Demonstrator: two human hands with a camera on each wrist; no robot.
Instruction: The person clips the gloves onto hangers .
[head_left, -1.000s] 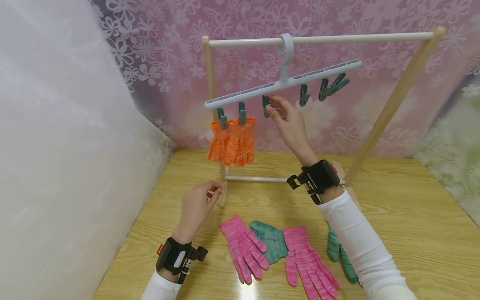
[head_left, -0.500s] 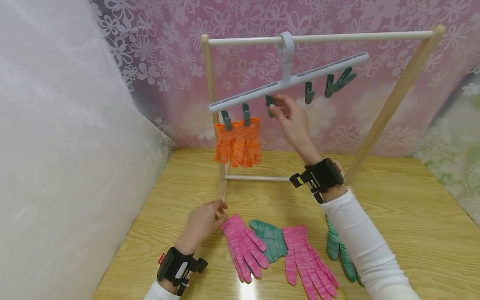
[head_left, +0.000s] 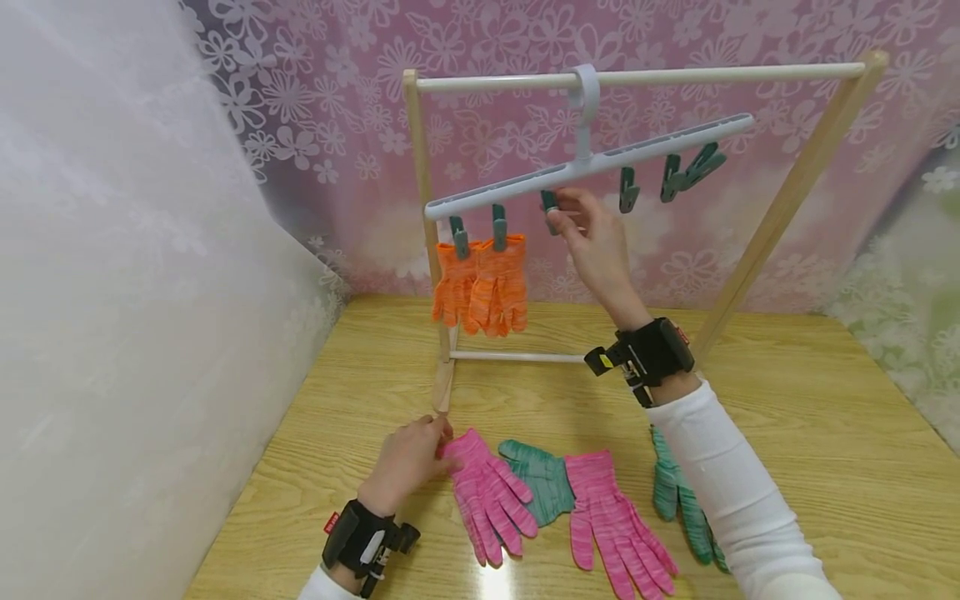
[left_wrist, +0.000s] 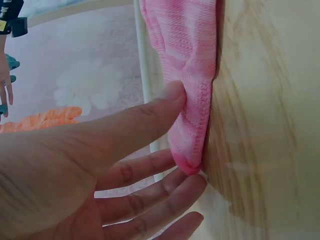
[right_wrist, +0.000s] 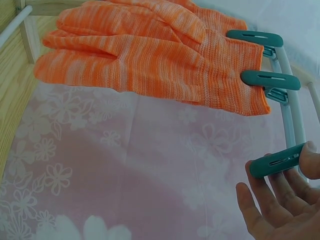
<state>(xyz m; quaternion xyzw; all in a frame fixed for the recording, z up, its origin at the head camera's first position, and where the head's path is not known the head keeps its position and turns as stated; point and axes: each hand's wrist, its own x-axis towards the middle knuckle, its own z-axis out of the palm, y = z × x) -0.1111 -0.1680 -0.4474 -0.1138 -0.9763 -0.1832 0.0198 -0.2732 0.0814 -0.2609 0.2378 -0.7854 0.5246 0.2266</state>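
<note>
My right hand (head_left: 600, 250) pinches a dark green clothespin (right_wrist: 277, 161) under the hanger bar, thumb at its upper end and fingers against its other side. That clothespin holds no glove. The grey hanger (head_left: 517, 185) tilts, its left end lower. Two orange gloves (head_left: 501, 287) hang from two clothespins (head_left: 499, 229) at its left end. Down on the table my left hand (head_left: 408, 462) is at the cuff of the left pink glove (head_left: 487, 492). In the left wrist view its thumb touches the pink knit (left_wrist: 192, 107), while the other fingers lie loosely extended at the cuff's edge.
The hanger hooks over the white rail of a wooden rack (head_left: 720, 77). More clothespins (head_left: 628, 192) hang at its right. A second pink glove (head_left: 611, 525) and two green gloves (head_left: 543, 479) lie on the wooden table (head_left: 360, 375), one partly behind the right sleeve.
My left hand has come down from beside the rack's foot to the pink glove's cuff. My right hand keeps hold of the clothespin; the hanger and orange gloves have shifted slightly right.
</note>
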